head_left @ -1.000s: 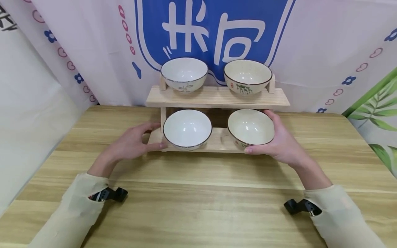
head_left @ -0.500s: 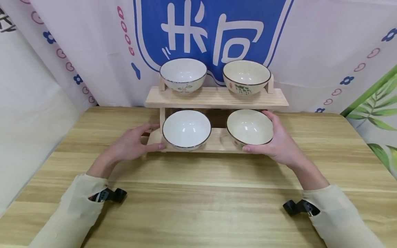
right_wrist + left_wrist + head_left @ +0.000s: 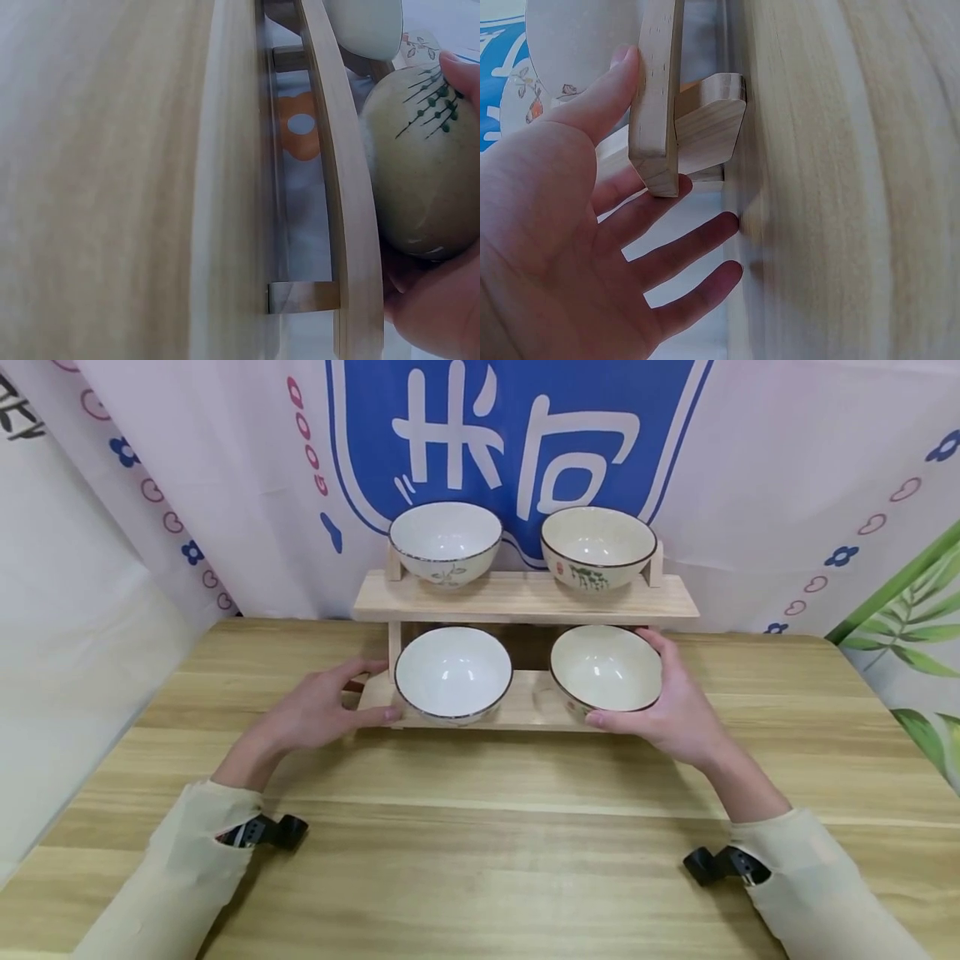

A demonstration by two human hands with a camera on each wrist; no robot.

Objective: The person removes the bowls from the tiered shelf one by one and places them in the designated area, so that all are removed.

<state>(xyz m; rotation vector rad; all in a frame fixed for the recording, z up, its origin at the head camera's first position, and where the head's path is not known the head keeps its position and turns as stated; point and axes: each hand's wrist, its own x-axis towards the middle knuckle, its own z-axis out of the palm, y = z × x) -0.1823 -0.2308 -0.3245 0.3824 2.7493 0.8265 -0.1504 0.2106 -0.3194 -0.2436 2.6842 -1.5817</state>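
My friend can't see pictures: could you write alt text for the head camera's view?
A person's right hand grips a cream bowl at the lower shelf of a wooden rack, while their left hand holds that shelf's left end. A white bowl stands beside the cream one; two patterned bowls stand on the upper shelf.

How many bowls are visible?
4: a white bowl and a cream bowl on the upper shelf; another white bowl and another cream bowl, in the right hand, at the lower shelf.
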